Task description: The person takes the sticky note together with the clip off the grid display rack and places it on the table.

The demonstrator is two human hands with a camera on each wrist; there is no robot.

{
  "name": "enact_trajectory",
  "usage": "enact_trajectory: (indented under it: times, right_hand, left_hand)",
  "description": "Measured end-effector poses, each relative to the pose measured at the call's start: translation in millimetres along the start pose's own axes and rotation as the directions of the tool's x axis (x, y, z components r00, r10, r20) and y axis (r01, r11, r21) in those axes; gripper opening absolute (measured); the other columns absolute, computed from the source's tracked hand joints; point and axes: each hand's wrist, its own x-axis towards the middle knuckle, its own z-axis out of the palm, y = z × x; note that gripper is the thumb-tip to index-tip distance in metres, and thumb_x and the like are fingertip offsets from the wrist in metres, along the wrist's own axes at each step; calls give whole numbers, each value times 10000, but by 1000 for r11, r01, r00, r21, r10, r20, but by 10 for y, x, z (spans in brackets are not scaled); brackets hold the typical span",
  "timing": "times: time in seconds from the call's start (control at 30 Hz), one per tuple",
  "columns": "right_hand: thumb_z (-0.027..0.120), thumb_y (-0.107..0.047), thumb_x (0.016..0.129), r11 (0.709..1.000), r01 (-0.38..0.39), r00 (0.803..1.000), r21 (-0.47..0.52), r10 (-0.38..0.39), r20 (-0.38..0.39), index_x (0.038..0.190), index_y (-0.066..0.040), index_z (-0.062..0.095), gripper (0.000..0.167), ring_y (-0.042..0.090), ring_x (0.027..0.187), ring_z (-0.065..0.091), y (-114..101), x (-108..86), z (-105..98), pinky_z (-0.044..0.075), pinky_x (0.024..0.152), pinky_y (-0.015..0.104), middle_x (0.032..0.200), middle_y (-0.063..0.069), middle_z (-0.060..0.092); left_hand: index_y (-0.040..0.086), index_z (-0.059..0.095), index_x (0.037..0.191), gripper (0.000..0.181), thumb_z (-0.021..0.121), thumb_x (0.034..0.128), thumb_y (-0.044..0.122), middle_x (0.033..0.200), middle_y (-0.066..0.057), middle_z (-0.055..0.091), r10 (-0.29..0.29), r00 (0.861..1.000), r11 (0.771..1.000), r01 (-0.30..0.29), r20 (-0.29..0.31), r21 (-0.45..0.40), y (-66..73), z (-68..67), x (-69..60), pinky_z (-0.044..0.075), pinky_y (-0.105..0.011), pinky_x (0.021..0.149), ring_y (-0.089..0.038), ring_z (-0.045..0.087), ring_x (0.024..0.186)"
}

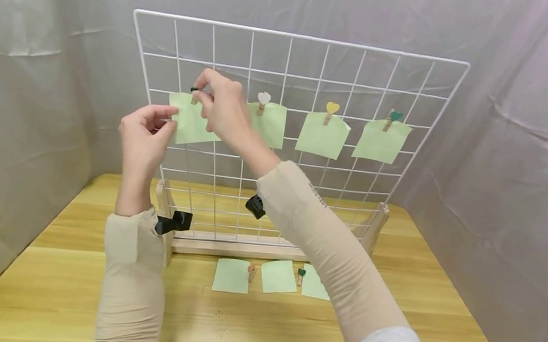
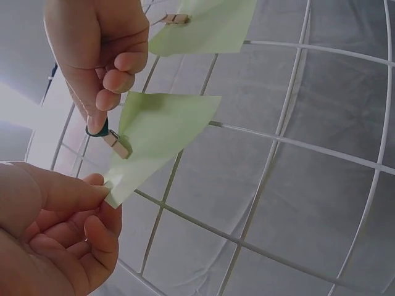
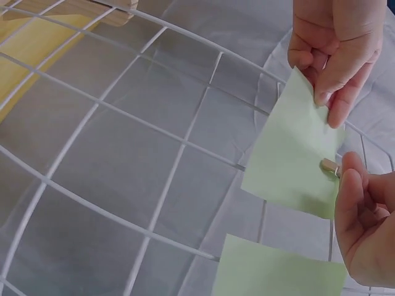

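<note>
My left hand (image 1: 145, 135) pinches the left edge of a light green paper note (image 1: 193, 125) between thumb and fingers, against the white wire grid (image 1: 227, 155). At the note's top edge, my right hand (image 1: 228, 106) pinches a small wooden clothespin (image 2: 117, 145) with a dark green top. In the left wrist view the clothespin's wooden jaws lie over the paper. The right wrist view shows the same note (image 3: 290, 145) with both hands at it; there the right fingers mostly cover the clothespin (image 3: 330, 166).
Further right on the grid hang three more green notes, under a white heart clothespin (image 1: 263, 99), a yellow one (image 1: 332, 109) and a green one (image 1: 394, 117). On the wooden table (image 1: 235, 330) lie three notes (image 1: 231, 276) with an orange-topped clothespin (image 1: 251, 273) and a green-topped clothespin (image 1: 301, 275).
</note>
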Motion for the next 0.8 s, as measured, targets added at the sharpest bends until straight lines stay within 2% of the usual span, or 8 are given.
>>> enact_trajectory:
  times: [0.17,0.3,0.5,0.7,0.73,0.8]
  right_hand:
    - [537,-151,895,999,25,999,22,-24,-31,950,-83,565,92,147,417,520,26,-31,18,369,412,227,603,38,552]
    - [542,-136,892,998,52,997,36,-50,-53,943,-71,570,87,150,413,518,20,-48,1,361,409,218,595,41,546]
    - [554,-120,884,994,68,994,90,-59,-96,958,-67,580,95,165,402,506,29,-77,-39,356,394,211,574,68,543]
    - [568,-97,872,986,132,981,106,-114,-159,957,-36,583,105,145,371,483,81,-131,-64,378,389,220,537,63,536]
    - [576,-95,867,983,151,975,99,-132,-177,949,-32,585,104,136,363,481,90,-141,-72,390,448,188,528,62,539]
    - [582,-86,860,978,177,968,109,-153,-200,941,-22,586,103,133,355,471,106,-156,-88,393,447,190,518,64,538]
  left_hand:
    - [-24,659,988,202,558,816,7,745,45,587,9,1000,1000,-9,12,3,-6,-16,-39,392,-164,555,-64,501,634]
    - [-18,661,994,205,552,825,22,705,46,562,22,1000,1000,-22,14,6,-18,-36,-63,387,-186,557,-73,483,621]
    - [-30,657,990,201,553,824,15,679,48,542,37,999,999,-36,16,-36,-18,-46,-67,386,-183,553,-82,467,607]
    - [-36,653,992,198,558,823,6,677,35,532,30,999,998,-30,18,-51,-27,-59,-122,373,-179,539,-93,454,603]
    - [-37,654,987,195,558,821,2,669,34,529,33,999,998,-32,16,-56,-28,-61,-133,369,-178,533,-93,451,596]
    - [-38,655,981,191,560,820,-2,661,33,527,39,999,997,-38,11,-64,-27,-66,-155,365,-176,527,-93,446,588]
